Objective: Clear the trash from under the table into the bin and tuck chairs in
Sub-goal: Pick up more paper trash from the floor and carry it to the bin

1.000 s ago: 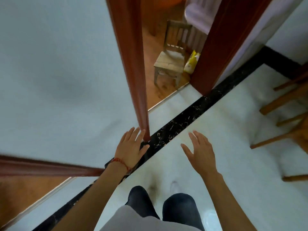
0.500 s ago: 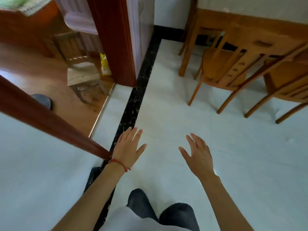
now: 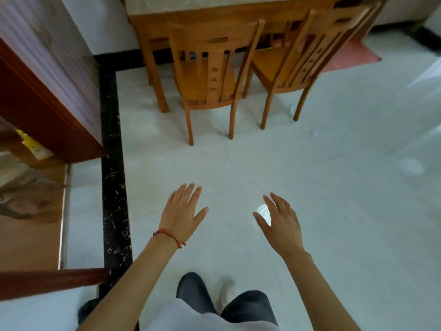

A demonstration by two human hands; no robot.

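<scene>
Turning right since the earlier frames, the view has left the doorway and now faces the table (image 3: 238, 10) straight on, so the person is placed to begin the work. Two chairs stand at its near edge, the left chair (image 3: 210, 75) and the right chair (image 3: 300, 58), both pulled out and not yet tucked in. Both hands, the left hand (image 3: 182, 213) and the right hand (image 3: 281, 223), hover over the floor (image 3: 334, 187) with fingers spread apart, holding nothing. Under the table I cannot tell any trash, and no bin is in view.
</scene>
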